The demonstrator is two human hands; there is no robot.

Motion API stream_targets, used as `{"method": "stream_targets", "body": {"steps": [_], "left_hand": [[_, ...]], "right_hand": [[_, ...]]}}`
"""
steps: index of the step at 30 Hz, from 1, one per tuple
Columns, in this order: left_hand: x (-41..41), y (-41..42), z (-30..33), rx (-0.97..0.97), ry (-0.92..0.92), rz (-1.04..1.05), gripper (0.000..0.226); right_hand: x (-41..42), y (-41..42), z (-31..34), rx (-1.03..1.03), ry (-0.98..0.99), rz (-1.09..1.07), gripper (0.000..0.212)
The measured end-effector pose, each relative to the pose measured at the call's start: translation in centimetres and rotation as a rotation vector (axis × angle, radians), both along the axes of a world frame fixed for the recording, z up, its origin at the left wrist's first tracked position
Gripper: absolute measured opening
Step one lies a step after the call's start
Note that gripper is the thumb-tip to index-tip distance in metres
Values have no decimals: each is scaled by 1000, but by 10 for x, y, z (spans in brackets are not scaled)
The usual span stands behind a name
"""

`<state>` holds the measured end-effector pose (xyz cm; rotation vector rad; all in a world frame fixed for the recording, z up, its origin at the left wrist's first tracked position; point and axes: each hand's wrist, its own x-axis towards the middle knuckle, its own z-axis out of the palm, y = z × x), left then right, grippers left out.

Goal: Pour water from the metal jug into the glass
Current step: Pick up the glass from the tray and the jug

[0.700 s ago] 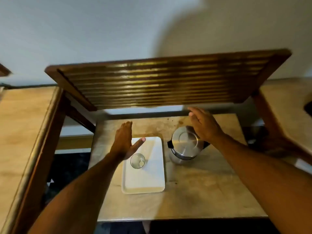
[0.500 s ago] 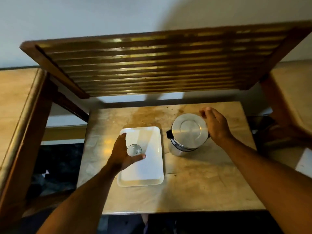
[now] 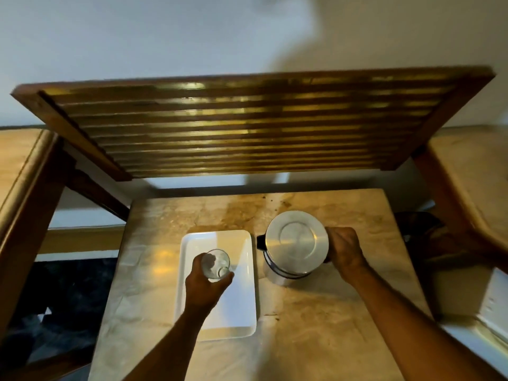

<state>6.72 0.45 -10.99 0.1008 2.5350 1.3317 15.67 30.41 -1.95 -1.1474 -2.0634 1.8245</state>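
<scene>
A clear glass [image 3: 217, 264] stands on a white rectangular tray [image 3: 242, 303] left of centre on the marble tabletop. My left hand [image 3: 204, 288] is wrapped around the glass from the near side. A metal jug [image 3: 295, 244] with a flat shiny lid and a dark spout on its left side stands to the right of the tray. My right hand [image 3: 345, 250] is closed around the jug's right side, where its handle is hidden behind the fingers. The jug stands upright on the table.
The small marble table [image 3: 316, 334] sits under a slatted wooden shelf [image 3: 247, 127] that overhangs its far edge. Wooden legs and other marble surfaces [image 3: 472, 171] flank it left and right. A dark floor gap lies to the left.
My left hand has closed fully around the glass. My right hand has come down from the lid's edge and gripped the jug's right side. The camera has tilted down.
</scene>
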Motion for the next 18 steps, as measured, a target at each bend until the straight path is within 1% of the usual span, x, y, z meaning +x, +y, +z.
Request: {"method": "stream_targets", "body": {"steps": [1,4,7,10,12,14,16,18], "left_hand": [[-1,0,5,-5,20,-22,68],[-14,3,51,19,51,-62,71],[-30,3,114,42,101,-93,72],[-42,4,199,73,180,-160,72],[-44,4,242,97,221,-201,65],[-44,7,283,143,259,-210,61],[-39,11,328,191,294,-205,56],[-39,20,359,238,336,-214,63]], "right_hand": [[0,-7,-1,-31,-1,-39,24],[-4,-29,11,-6,-8,-229,30],[-5,-38,53,17,12,-224,34],[-1,-41,133,53,87,-234,36],[-8,-40,180,70,139,-231,36],[-20,-41,237,93,196,-209,38],[-32,-44,305,160,251,-174,38],[-48,-43,365,248,314,-130,37]]}}
